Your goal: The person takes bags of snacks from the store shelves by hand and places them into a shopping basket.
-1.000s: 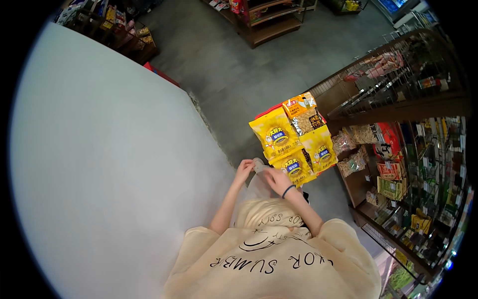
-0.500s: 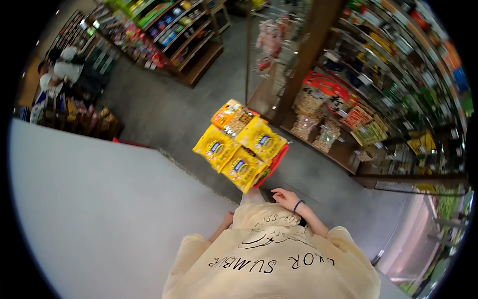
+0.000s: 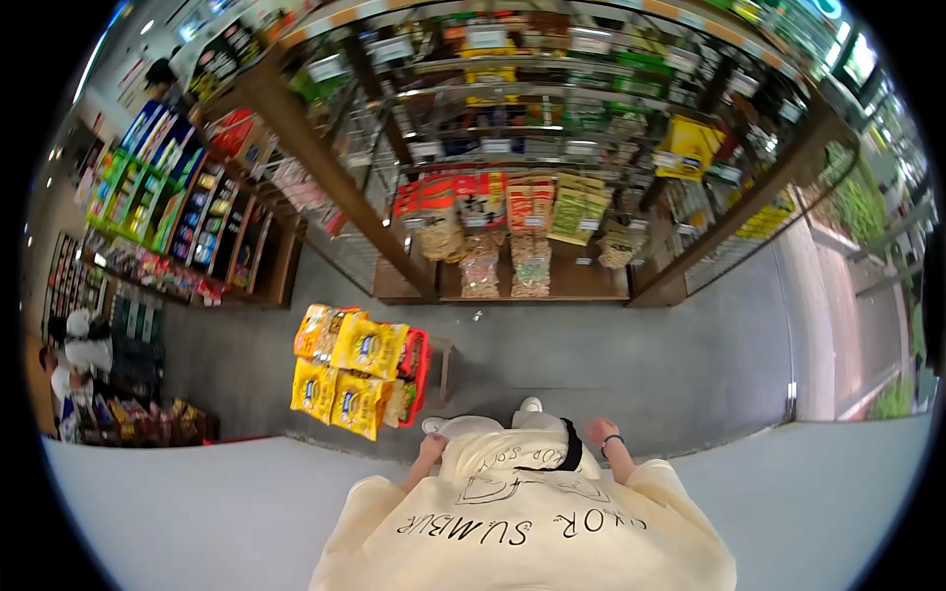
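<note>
My left hand hangs low by my left hip, close to a red basket but apart from it. Its fingers are too small and partly hidden to make out. My right hand, with a dark band on the wrist, hangs beside my right hip. Its fingers look loosely curled and apart, and nothing shows in them. Several yellow snack packets and an orange packet are piled in and over the basket, which stands next to a stool.
A wooden shelf unit with bagged goods stands ahead. On the left are another goods shelf and people near a display. A glass wall lies to the right, and grey floor runs between.
My view has swung to the right, so the shelf unit now faces me and the basket of packets sits to my left. My right hand has dropped outward from my front to my side.
</note>
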A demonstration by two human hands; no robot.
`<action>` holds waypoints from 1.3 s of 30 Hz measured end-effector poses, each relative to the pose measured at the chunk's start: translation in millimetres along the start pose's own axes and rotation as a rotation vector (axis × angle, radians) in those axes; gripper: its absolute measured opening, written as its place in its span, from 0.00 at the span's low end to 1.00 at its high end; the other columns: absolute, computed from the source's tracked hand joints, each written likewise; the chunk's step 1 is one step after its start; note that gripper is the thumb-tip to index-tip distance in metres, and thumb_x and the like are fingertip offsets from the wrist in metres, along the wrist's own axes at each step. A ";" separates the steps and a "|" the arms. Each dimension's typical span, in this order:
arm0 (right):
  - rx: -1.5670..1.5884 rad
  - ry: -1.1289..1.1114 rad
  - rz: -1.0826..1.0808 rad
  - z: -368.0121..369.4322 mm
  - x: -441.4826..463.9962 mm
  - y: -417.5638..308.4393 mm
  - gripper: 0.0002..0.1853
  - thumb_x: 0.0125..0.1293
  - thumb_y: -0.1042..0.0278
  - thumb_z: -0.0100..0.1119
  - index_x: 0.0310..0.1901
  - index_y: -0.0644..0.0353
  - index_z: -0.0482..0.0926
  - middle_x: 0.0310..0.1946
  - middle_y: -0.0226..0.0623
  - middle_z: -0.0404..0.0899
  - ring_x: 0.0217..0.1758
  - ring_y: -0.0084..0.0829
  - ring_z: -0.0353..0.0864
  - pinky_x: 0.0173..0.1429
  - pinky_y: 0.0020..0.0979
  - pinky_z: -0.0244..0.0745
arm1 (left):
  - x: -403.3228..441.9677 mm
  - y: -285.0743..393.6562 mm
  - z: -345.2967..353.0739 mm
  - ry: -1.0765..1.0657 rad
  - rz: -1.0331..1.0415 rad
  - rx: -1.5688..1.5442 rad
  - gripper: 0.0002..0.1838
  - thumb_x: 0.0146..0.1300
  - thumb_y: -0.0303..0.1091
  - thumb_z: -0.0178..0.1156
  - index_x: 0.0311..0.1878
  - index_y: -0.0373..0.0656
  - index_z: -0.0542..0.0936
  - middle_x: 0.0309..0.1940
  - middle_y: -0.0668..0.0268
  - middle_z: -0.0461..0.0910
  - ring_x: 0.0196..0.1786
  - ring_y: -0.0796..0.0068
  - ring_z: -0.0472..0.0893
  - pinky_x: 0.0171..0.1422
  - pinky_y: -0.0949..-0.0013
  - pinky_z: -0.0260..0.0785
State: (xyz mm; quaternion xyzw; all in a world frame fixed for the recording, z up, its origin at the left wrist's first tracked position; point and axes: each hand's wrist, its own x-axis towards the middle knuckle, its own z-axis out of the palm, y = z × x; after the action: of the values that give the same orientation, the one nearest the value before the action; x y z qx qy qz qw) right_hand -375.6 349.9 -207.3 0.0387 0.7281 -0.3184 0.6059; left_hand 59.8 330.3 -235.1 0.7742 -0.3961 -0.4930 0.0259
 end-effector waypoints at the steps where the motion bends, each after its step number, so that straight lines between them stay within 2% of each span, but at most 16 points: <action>1: -0.008 0.097 0.005 -22.7 1.3 8.2 0.15 0.54 0.61 0.50 0.44 0.53 0.65 0.29 0.36 0.76 0.24 0.29 0.75 0.24 0.30 0.66 | 11.3 11.9 9.4 0.049 0.101 0.055 0.15 0.45 0.43 0.53 0.31 0.41 0.75 0.28 0.57 0.77 0.36 0.63 0.76 0.42 0.67 0.66; 6: 0.106 0.306 0.099 -108.4 -1.8 74.8 0.15 0.55 0.63 0.47 0.45 0.52 0.62 0.28 0.37 0.76 0.20 0.28 0.74 0.22 0.31 0.64 | 24.9 107.8 39.9 0.110 0.386 0.260 0.16 0.47 0.43 0.53 0.33 0.40 0.75 0.28 0.58 0.77 0.35 0.65 0.76 0.42 0.68 0.66; 8: 0.142 0.354 0.147 -119.5 -5.9 100.8 0.15 0.55 0.63 0.46 0.45 0.52 0.63 0.28 0.38 0.76 0.20 0.28 0.73 0.21 0.32 0.64 | 26.1 145.8 55.4 -0.010 0.386 0.187 0.15 0.48 0.42 0.52 0.35 0.43 0.74 0.33 0.59 0.76 0.39 0.61 0.75 0.45 0.66 0.65; 11: 0.106 0.384 0.296 -121.4 -3.5 125.4 0.13 0.55 0.62 0.45 0.42 0.52 0.65 0.28 0.35 0.75 0.22 0.27 0.73 0.22 0.31 0.63 | 15.1 194.2 71.8 -0.139 0.500 0.173 0.14 0.48 0.40 0.52 0.36 0.43 0.73 0.32 0.59 0.76 0.39 0.62 0.75 0.44 0.67 0.65; 13: 0.082 0.323 0.283 -112.0 -9.9 119.5 0.10 0.53 0.68 0.45 0.38 0.57 0.66 0.22 0.37 0.74 0.16 0.24 0.68 0.13 0.23 0.56 | 7.1 222.0 80.1 -0.201 0.555 0.224 0.14 0.49 0.39 0.52 0.36 0.42 0.73 0.32 0.59 0.76 0.38 0.63 0.75 0.44 0.68 0.66; 14: 0.098 0.330 0.283 -108.7 -7.3 116.6 0.10 0.53 0.68 0.45 0.38 0.57 0.66 0.22 0.37 0.74 0.16 0.24 0.68 0.13 0.23 0.56 | 3.2 234.1 84.5 -0.257 0.592 0.257 0.13 0.49 0.39 0.52 0.37 0.42 0.73 0.32 0.59 0.76 0.38 0.64 0.75 0.44 0.68 0.66; 16: 0.135 0.322 0.208 -106.5 8.3 116.4 0.12 0.54 0.61 0.46 0.41 0.51 0.67 0.27 0.29 0.74 0.28 0.26 0.71 0.26 0.33 0.63 | 2.3 255.0 93.3 -0.321 0.619 0.277 0.14 0.49 0.38 0.52 0.38 0.42 0.72 0.32 0.59 0.76 0.38 0.64 0.75 0.44 0.68 0.66; 18: 0.201 0.359 0.157 -103.6 10.8 107.9 0.13 0.54 0.61 0.46 0.41 0.51 0.66 0.28 0.31 0.74 0.27 0.27 0.71 0.26 0.33 0.64 | 6.5 268.8 101.7 -0.406 0.742 0.364 0.14 0.49 0.38 0.51 0.39 0.43 0.71 0.33 0.59 0.75 0.39 0.62 0.75 0.44 0.67 0.65; 24: 0.139 0.381 0.208 -108.8 23.5 50.6 0.16 0.51 0.64 0.47 0.43 0.58 0.67 0.26 0.36 0.74 0.25 0.29 0.73 0.25 0.32 0.66 | 19.4 334.5 111.9 -0.530 0.746 0.758 0.18 0.49 0.40 0.49 0.44 0.45 0.69 0.40 0.59 0.73 0.45 0.61 0.72 0.47 0.63 0.64; 26: -0.154 0.371 0.109 -109.7 40.4 29.7 0.16 0.51 0.66 0.47 0.41 0.63 0.69 0.24 0.37 0.74 0.22 0.28 0.73 0.22 0.28 0.66 | 22.5 363.0 115.1 -0.531 0.711 0.805 0.19 0.50 0.41 0.49 0.45 0.46 0.68 0.41 0.58 0.72 0.45 0.60 0.71 0.47 0.63 0.64; 28: -0.112 0.411 0.047 -106.6 76.0 11.2 0.16 0.51 0.66 0.48 0.41 0.64 0.69 0.23 0.37 0.74 0.21 0.27 0.72 0.21 0.27 0.66 | 30.8 388.3 122.3 -0.537 0.679 0.854 0.19 0.50 0.42 0.50 0.46 0.46 0.67 0.42 0.58 0.72 0.46 0.60 0.71 0.48 0.63 0.64; 29: -0.070 0.446 -0.021 -105.9 89.5 0.9 0.16 0.50 0.66 0.48 0.41 0.64 0.70 0.22 0.36 0.74 0.20 0.26 0.72 0.20 0.26 0.65 | 40.0 399.9 129.0 -0.535 0.690 0.806 0.19 0.50 0.42 0.50 0.46 0.46 0.68 0.42 0.58 0.72 0.45 0.60 0.71 0.48 0.62 0.64; 31: -0.220 0.482 -0.111 -102.1 106.4 -44.1 0.16 0.49 0.64 0.49 0.41 0.60 0.70 0.25 0.37 0.75 0.25 0.31 0.75 0.26 0.30 0.69 | 51.3 423.5 139.3 -0.545 0.701 0.758 0.19 0.51 0.42 0.50 0.46 0.46 0.68 0.41 0.58 0.72 0.45 0.60 0.71 0.47 0.62 0.64; 33: -0.445 0.561 -0.340 -87.7 78.4 -119.8 0.16 0.49 0.62 0.50 0.40 0.57 0.70 0.29 0.38 0.76 0.33 0.36 0.76 0.36 0.33 0.70 | 62.1 454.1 150.3 -0.581 0.818 0.590 0.18 0.52 0.41 0.50 0.46 0.46 0.68 0.40 0.57 0.73 0.43 0.59 0.73 0.46 0.62 0.64; 35: -0.591 0.478 -0.369 -82.4 80.5 -187.0 0.17 0.49 0.61 0.49 0.42 0.57 0.70 0.32 0.42 0.76 0.39 0.40 0.74 0.43 0.34 0.68 | 65.3 490.5 158.2 -0.592 0.857 0.477 0.17 0.52 0.40 0.50 0.45 0.45 0.68 0.39 0.57 0.73 0.42 0.60 0.73 0.44 0.63 0.65; 39: -0.641 0.387 -0.555 -64.3 81.2 -313.7 0.17 0.51 0.62 0.47 0.44 0.54 0.68 0.30 0.44 0.75 0.37 0.42 0.74 0.41 0.35 0.69 | 70.1 557.5 173.6 -0.518 0.927 0.147 0.15 0.53 0.38 0.51 0.43 0.43 0.69 0.35 0.58 0.75 0.39 0.63 0.75 0.40 0.65 0.67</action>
State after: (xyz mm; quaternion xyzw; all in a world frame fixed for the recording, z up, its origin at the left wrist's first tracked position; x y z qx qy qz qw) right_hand -590.8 106.8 -146.2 -0.2882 0.8723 -0.2142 0.3320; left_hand -390.0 -35.5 -136.1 0.3707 -0.7235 -0.5756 0.0881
